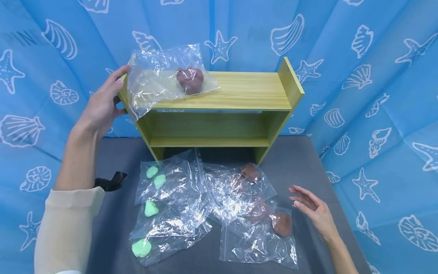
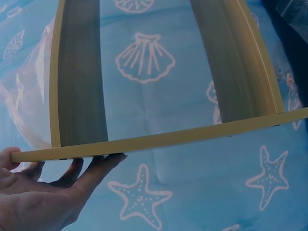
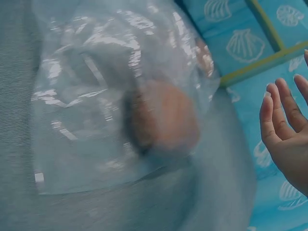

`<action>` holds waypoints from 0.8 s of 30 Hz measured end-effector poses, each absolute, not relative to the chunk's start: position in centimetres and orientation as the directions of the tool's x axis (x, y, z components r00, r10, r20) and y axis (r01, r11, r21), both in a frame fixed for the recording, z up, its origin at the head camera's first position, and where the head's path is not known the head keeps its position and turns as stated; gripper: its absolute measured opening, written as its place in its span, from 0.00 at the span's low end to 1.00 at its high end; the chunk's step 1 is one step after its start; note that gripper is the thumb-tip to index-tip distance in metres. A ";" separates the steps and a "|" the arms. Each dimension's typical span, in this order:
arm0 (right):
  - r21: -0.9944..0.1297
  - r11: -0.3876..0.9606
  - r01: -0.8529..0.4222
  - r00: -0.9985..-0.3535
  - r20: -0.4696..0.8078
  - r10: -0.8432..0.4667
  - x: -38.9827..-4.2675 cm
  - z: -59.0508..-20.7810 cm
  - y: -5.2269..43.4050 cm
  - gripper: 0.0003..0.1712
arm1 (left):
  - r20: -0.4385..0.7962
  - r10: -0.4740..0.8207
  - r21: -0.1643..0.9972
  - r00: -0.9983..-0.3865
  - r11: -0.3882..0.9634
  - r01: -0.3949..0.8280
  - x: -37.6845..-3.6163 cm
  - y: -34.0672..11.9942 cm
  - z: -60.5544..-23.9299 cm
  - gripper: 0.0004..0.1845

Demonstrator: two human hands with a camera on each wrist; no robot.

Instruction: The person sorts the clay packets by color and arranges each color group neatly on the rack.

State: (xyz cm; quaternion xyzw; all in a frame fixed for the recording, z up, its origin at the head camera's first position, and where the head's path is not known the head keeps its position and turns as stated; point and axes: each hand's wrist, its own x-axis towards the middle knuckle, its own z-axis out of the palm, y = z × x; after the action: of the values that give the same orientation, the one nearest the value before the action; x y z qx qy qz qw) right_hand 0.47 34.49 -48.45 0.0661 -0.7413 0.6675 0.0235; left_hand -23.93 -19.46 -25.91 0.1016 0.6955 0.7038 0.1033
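My left hand (image 1: 102, 104) holds the left end panel of a small yellow wooden shelf (image 1: 246, 91). In the left wrist view the fingers of that hand (image 2: 53, 192) lie along the outer face of the panel, with the thumb at its end. A clear plastic bag with a reddish-brown lump (image 1: 191, 80) in it lies on the shelf's top board, and its left side drapes over the end panel. My right hand (image 1: 316, 213), its fingers loosely bent, is held to the right of a clear bag with a brown lump (image 1: 282, 223) and grasps nothing.
On the grey table (image 1: 113, 228), clear bags with pale green lumps (image 1: 142, 247) overlap at the left. More bags with brown lumps (image 1: 251, 172) lie at the right, in front of the shelf. A blue curtain with white shell prints (image 1: 366, 114) hangs behind and beside the table.
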 end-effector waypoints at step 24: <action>-0.823 0.435 0.364 -0.930 -0.301 0.209 4.2 -53.9 34.6 0.37 | -0.009 0.268 1.000 -0.963 0.029 -0.002 -23.9 -19.4 -25.9 0.24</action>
State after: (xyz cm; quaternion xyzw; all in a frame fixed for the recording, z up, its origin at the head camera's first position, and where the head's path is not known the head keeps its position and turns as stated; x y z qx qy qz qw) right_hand 4.15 34.56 -53.88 -0.1699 -0.8436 0.5035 -0.0769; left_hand -23.87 -19.36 -25.90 0.0937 0.7108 0.6903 0.0977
